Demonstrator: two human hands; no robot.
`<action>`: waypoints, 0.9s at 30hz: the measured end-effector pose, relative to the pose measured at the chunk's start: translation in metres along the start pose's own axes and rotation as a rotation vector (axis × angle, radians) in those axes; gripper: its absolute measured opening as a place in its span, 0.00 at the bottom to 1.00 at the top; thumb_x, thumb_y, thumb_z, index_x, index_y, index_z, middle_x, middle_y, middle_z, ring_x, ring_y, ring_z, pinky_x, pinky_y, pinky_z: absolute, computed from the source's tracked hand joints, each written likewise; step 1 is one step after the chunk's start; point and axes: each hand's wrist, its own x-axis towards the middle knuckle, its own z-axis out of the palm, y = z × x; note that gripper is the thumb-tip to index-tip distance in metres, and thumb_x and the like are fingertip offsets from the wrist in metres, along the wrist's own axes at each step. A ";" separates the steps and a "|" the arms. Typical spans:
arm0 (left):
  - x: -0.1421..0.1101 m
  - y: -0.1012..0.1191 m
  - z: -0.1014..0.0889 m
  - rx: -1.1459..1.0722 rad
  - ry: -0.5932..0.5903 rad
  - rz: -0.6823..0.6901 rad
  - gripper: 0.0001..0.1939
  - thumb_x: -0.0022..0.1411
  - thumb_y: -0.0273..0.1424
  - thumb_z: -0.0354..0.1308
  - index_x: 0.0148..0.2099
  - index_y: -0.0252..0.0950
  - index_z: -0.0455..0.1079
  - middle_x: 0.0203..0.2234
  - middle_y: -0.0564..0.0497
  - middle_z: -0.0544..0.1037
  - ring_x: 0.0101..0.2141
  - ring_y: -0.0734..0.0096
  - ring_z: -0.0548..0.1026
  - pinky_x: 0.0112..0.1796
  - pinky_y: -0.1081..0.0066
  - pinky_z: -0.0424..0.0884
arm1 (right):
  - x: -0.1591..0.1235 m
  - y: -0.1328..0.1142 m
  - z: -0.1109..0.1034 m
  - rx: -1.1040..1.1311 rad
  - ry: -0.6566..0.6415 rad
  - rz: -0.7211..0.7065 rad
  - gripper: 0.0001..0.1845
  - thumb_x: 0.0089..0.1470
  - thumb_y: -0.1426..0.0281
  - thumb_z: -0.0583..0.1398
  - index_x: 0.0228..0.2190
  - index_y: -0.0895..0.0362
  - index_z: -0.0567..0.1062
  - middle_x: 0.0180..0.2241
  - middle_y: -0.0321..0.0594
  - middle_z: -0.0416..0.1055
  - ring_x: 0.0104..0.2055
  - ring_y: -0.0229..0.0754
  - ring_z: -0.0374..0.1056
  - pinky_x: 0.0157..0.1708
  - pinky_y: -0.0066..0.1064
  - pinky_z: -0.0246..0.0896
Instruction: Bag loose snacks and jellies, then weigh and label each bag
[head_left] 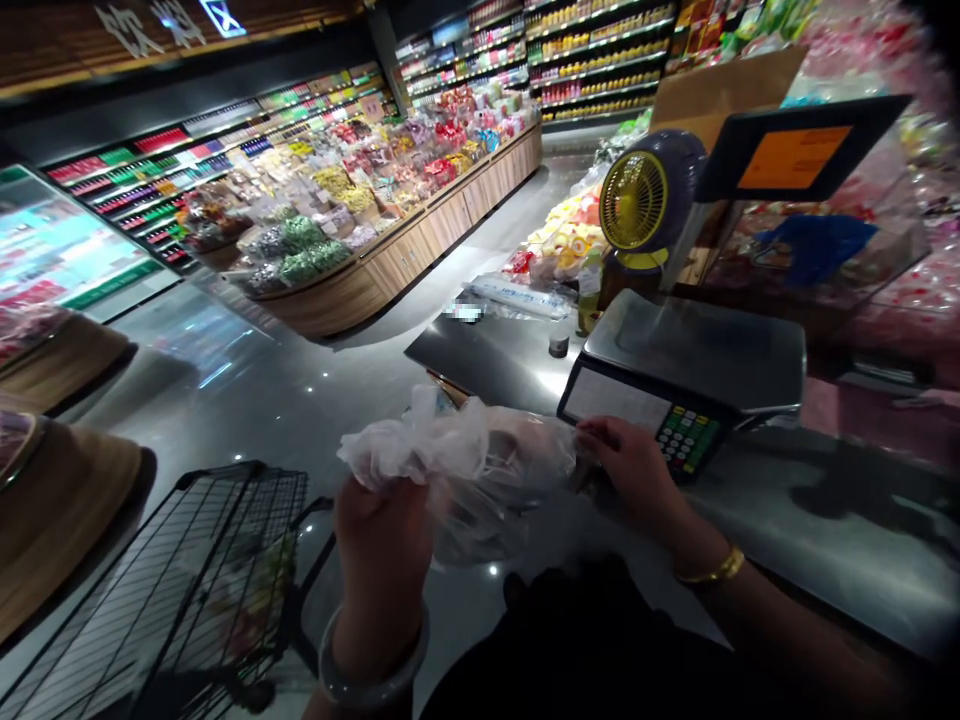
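Observation:
My left hand [386,535] is closed around the gathered neck of a clear plastic bag [480,500]. The bag hangs in front of me, and its contents are too blurred to name. My right hand [626,460] has its fingers pinched together beside the bag's right end. What lies between those fingertips, if anything, I cannot make out. Just beyond that hand stands a weighing scale [697,350] with a metal pan, a green and white keypad [686,437] and a raised display [795,158] lit orange.
The scale rests on a metal counter [487,355] with a small fan [637,195], a bottle [589,290] and a small cup [559,344]. A wire shopping cart [217,570] holding goods stands at lower left. Across the aisle is a curved wooden display [420,245] of bagged goods.

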 end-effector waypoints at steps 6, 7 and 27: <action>0.003 0.012 -0.048 -0.151 -0.013 -0.105 0.08 0.47 0.29 0.71 0.33 0.38 0.78 0.26 0.52 0.81 0.32 0.62 0.81 0.34 0.68 0.79 | -0.018 -0.013 0.053 0.013 -0.049 -0.045 0.14 0.54 0.57 0.61 0.32 0.55 0.78 0.27 0.38 0.76 0.30 0.44 0.70 0.32 0.33 0.62; 0.003 0.014 -0.055 -0.154 -0.006 -0.100 0.08 0.47 0.29 0.71 0.32 0.38 0.78 0.26 0.52 0.81 0.32 0.62 0.81 0.35 0.68 0.80 | -0.022 -0.015 0.061 0.008 -0.042 -0.055 0.14 0.54 0.57 0.61 0.32 0.55 0.78 0.27 0.38 0.76 0.30 0.43 0.70 0.32 0.33 0.62; 0.050 -0.015 -0.207 -0.060 0.173 -0.041 0.07 0.49 0.30 0.70 0.31 0.33 0.78 0.23 0.53 0.78 0.26 0.72 0.75 0.27 0.77 0.70 | -0.043 -0.048 0.208 -0.044 -0.178 -0.091 0.21 0.55 0.56 0.63 0.47 0.54 0.78 0.41 0.46 0.82 0.45 0.53 0.79 0.45 0.43 0.72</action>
